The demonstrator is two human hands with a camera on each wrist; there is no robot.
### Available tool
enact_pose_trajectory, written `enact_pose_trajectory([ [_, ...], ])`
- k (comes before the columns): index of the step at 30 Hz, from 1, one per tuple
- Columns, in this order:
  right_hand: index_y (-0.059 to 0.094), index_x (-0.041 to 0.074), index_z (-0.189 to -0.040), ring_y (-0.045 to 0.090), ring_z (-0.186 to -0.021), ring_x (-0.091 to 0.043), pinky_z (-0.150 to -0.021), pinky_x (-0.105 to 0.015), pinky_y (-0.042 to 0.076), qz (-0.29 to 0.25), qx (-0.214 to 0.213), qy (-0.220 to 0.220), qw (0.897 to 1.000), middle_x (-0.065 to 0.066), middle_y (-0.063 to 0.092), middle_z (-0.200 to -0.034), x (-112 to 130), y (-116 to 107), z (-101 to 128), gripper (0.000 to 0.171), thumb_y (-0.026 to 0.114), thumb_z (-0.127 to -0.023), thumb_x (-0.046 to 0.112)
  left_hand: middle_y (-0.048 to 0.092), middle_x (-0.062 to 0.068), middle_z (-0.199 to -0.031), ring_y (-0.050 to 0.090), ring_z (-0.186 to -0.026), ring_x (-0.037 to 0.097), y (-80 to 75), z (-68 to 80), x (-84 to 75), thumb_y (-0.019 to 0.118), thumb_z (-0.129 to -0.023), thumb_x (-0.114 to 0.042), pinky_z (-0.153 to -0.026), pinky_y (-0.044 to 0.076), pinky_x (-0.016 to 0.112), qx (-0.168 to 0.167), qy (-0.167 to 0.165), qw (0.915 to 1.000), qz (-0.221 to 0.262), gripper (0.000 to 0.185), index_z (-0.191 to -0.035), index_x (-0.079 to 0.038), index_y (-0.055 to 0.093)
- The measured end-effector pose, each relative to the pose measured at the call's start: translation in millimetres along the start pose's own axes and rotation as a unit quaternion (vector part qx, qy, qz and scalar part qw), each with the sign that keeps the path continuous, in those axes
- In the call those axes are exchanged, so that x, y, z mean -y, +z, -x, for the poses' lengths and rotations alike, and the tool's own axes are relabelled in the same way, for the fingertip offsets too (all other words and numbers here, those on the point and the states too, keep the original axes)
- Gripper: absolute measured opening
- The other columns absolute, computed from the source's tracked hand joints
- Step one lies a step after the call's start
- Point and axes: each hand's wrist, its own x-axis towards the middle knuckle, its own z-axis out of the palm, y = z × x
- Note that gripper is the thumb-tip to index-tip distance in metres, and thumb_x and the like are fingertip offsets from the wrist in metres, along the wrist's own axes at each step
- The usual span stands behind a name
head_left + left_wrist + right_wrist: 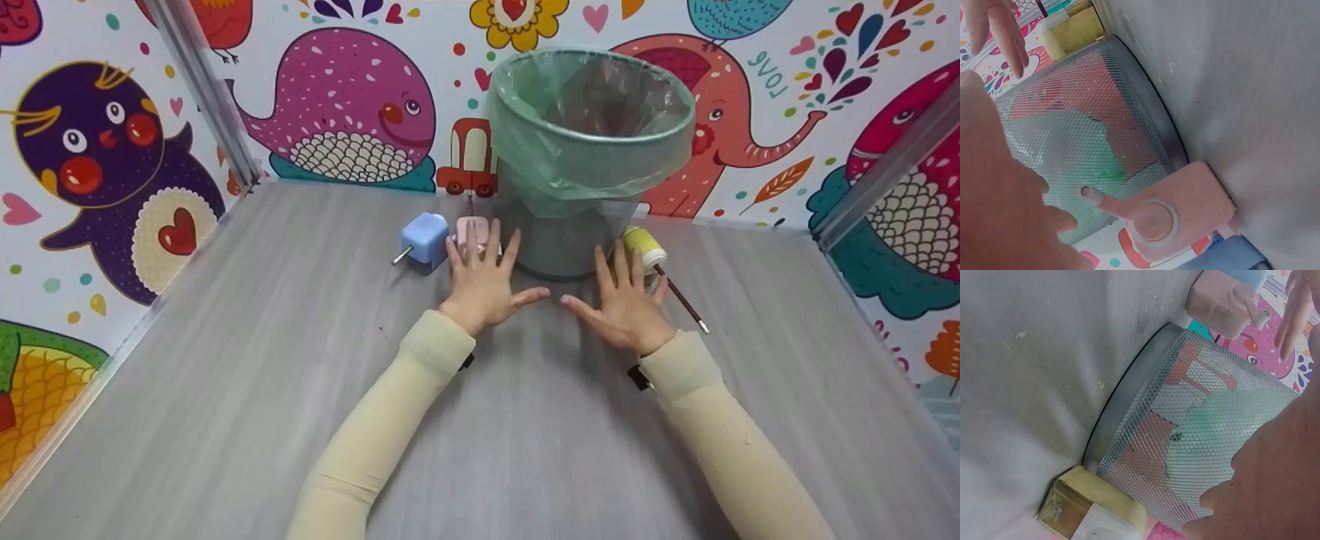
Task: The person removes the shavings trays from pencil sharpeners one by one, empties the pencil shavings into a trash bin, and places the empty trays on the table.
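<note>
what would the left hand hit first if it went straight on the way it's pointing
Probably the pink, boxy, plastic-looking crank sharpener: the left hand points at it, fingers overlapping it in the head view, though the gap is hard to judge.

We see: bin (562, 241) of metal mesh; liner (585, 166), thin glossy plastic; sharpeners (425, 235), smooth plastic; desk (247, 360), matt, wood-grained; sleeves (379, 424), matt cloth.

two sharpeners (425, 236) left of bin (559, 240), another sharpener (643, 246) right
</note>
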Motion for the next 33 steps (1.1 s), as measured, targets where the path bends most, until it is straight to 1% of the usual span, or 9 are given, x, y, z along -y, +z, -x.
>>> enact_pose_trajectory([
  [4,0.007,0.007,-0.161,-0.008,-0.154,-0.048,-0.108,-0.083,0.000,0.010,0.000,-0.005,1.000,-0.022,-0.006,-0.168,2,2,1,0.102,0.044,-0.093,0.072,-0.004,0.011,-0.170,-0.010,-0.155,0.042,-1.0,-1.5,0.8,0.034,-0.086,-0.085,-0.120,-0.002,0.068,-0.010,-0.010,0.9999,0.000,0.103,-0.162,-0.024,0.003],
  [9,0.008,0.008,-0.161,-0.007,-0.155,-0.046,-0.112,-0.079,0.001,0.007,-0.002,-0.012,1.000,-0.023,-0.005,-0.168,0,5,2,0.099,0.044,-0.094,0.071,0.014,0.015,-0.169,0.000,-0.157,0.040,-5.2,-4.6,8.1,0.034,-0.090,-0.080,-0.122,0.009,0.066,-0.072,-0.034,0.9965,0.026,0.097,-0.162,-0.017,0.017],
  [12,0.009,0.007,-0.161,-0.008,-0.155,-0.045,-0.114,-0.077,0.000,0.001,0.004,-0.015,1.000,-0.023,-0.004,-0.168,-1,4,2,0.099,0.044,-0.094,0.070,0.031,0.016,-0.163,0.017,-0.155,0.039,-11.8,-6.6,18.0,0.040,-0.096,-0.070,-0.121,0.019,0.063,-0.122,-0.049,0.9901,0.049,0.087,-0.158,-0.011,0.030],
  [15,0.012,0.006,-0.161,-0.004,-0.155,-0.045,-0.116,-0.075,0.003,-0.002,0.003,-0.019,1.000,-0.026,0.002,-0.167,0,5,2,0.098,0.045,-0.094,0.070,0.049,0.017,-0.151,0.037,-0.146,0.037,-17.3,-8.2,29.9,0.046,-0.102,-0.054,-0.118,0.031,0.058,-0.169,-0.056,0.9818,0.067,0.067,-0.149,-0.006,0.045],
  [18,0.018,0.004,-0.160,0.001,-0.155,-0.046,-0.117,-0.072,0.008,-0.004,-0.004,-0.023,1.000,-0.029,0.010,-0.165,0,7,1,0.096,0.047,-0.094,0.068,0.059,0.017,-0.138,0.051,-0.132,0.036,-20.1,-9.3,41.4,0.048,-0.104,-0.038,-0.110,0.042,0.054,-0.195,-0.059,0.9765,0.070,0.049,-0.139,-0.004,0.055],
  [21,0.022,0.002,-0.158,0.007,-0.154,-0.048,-0.117,-0.071,0.012,-0.013,-0.014,-0.027,0.999,-0.031,0.015,-0.163,1,8,0,0.094,0.049,-0.094,0.066,0.063,0.018,-0.132,0.055,-0.125,0.035,-21.3,-10.4,51.2,0.047,-0.105,-0.031,-0.106,0.045,0.053,-0.198,-0.065,0.9752,0.075,0.042,-0.132,-0.002,0.060],
  [26,0.028,0.001,-0.156,0.018,-0.149,-0.051,-0.114,-0.073,0.017,-0.024,-0.035,-0.041,0.998,-0.033,0.022,-0.158,4,10,1,0.089,0.053,-0.095,0.062,0.060,0.019,-0.135,0.054,-0.127,0.036,-20.7,-14.2,62.6,0.050,-0.104,-0.033,-0.109,0.043,0.054,-0.173,-0.090,0.9783,0.070,0.044,-0.133,-0.001,0.059],
  [29,0.029,0.001,-0.155,0.023,-0.147,-0.051,-0.113,-0.072,0.019,-0.025,-0.040,-0.045,0.998,-0.034,0.026,-0.155,4,11,1,0.088,0.054,-0.095,0.060,0.059,0.019,-0.138,0.053,-0.130,0.037,-21.2,-17.2,64.8,0.051,-0.103,-0.036,-0.111,0.041,0.053,-0.158,-0.100,0.9804,0.062,0.048,-0.136,-0.001,0.058],
  [33,0.030,0.002,-0.155,0.024,-0.147,-0.050,-0.113,-0.072,0.020,-0.026,-0.039,-0.042,0.998,-0.033,0.027,-0.155,4,14,1,0.088,0.053,-0.095,0.061,0.057,0.020,-0.139,0.053,-0.129,0.037,-24.7,-21.9,63.0,0.051,-0.103,-0.037,-0.112,0.041,0.053,-0.144,-0.090,0.9840,0.055,0.049,-0.136,-0.001,0.057],
])
